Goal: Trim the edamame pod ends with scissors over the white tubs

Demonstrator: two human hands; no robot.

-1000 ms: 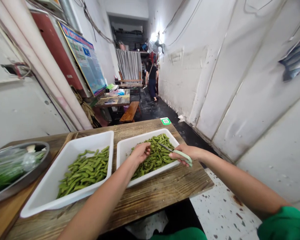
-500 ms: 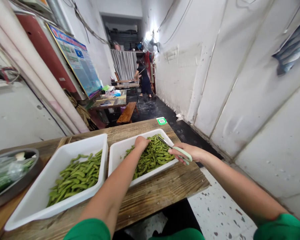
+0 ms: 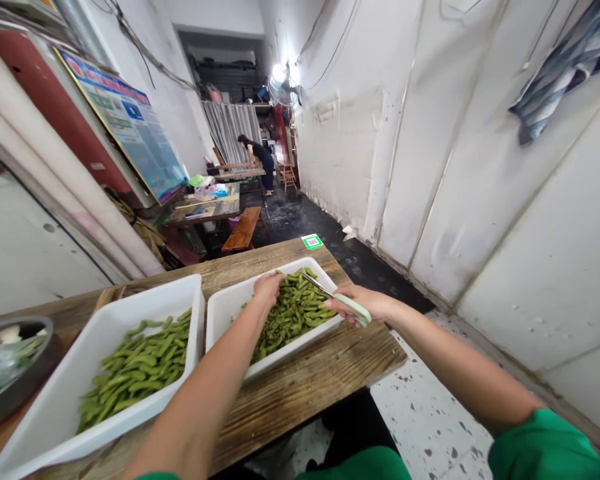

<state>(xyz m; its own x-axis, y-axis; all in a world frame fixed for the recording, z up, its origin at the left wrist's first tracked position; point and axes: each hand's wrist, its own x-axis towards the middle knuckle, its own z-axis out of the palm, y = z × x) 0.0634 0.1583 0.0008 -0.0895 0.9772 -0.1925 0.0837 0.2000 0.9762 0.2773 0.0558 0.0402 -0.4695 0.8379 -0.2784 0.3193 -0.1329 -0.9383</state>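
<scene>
My right hand (image 3: 353,303) is closed around the pale green handles of scissors (image 3: 354,308), their metal blades pointing left over the right-hand white tray (image 3: 223,313). In that tray lies a heap of green edamame pods (image 3: 300,303). My left hand (image 3: 269,288) is at the far left side of the heap, its fingers curled together on an edamame pod (image 3: 280,272) that is mostly hidden. To the left, a second white tray (image 3: 111,327) holds more edamame pods (image 3: 145,363).
Both trays stand on a wooden table (image 3: 330,360), with a green code card (image 3: 312,241) at its far corner. A dark basin (image 3: 35,380) with bagged greens is at far left. Beyond are a bench (image 3: 243,229), another table (image 3: 205,212) and a person (image 3: 263,160) bending over.
The view has turned slightly right, so the scene sits further left. My left hand has lifted slightly from the pods, and the scissors stay over the tray. The far person has bent over a table.
</scene>
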